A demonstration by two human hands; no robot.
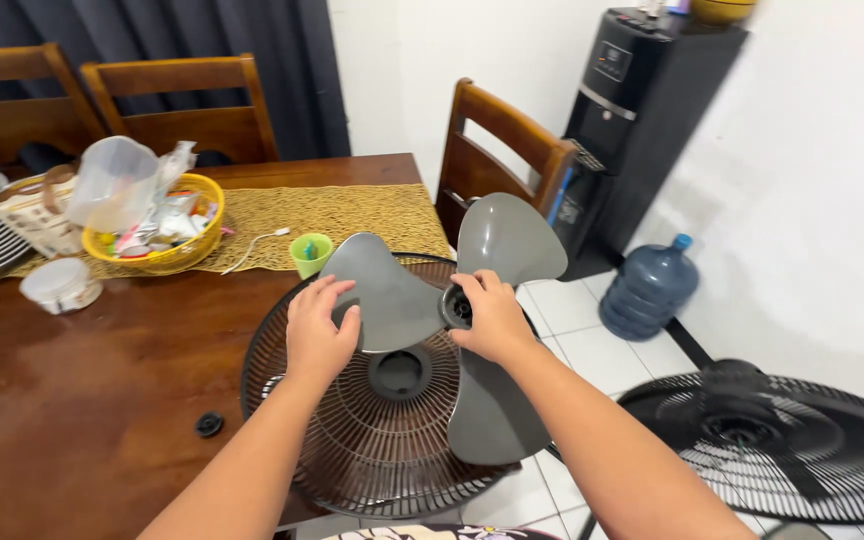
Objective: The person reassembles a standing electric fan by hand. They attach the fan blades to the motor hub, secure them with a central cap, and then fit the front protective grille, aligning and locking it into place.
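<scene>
The grey three-bladed plastic fan propeller (pixel 452 330) is held just above the round dark wire fan guard (pixel 372 450), which lies flat at the corner of the brown wooden bench (pixel 82 400) and juts past its edge. To handle it well, I judge the blade should be kept level, its hub (pixel 455 306) centred over the guard's middle ring (pixel 399 372), and the grip kept near the centre rather than at the thin tips. The left hand (pixel 320 335) lies half-open over the left blade, fingers curled on its edge. The right hand (pixel 494 318) is loosely closed around the hub, fingertips at its opening. A small black round cap (pixel 209 424) sits on the bench nearby; further back stand a green cup (pixel 310 254) and a yellow basket (pixel 167 255). A second fan guard (pixel 782 440) rests on the tiled floor (pixel 592 350).
</scene>
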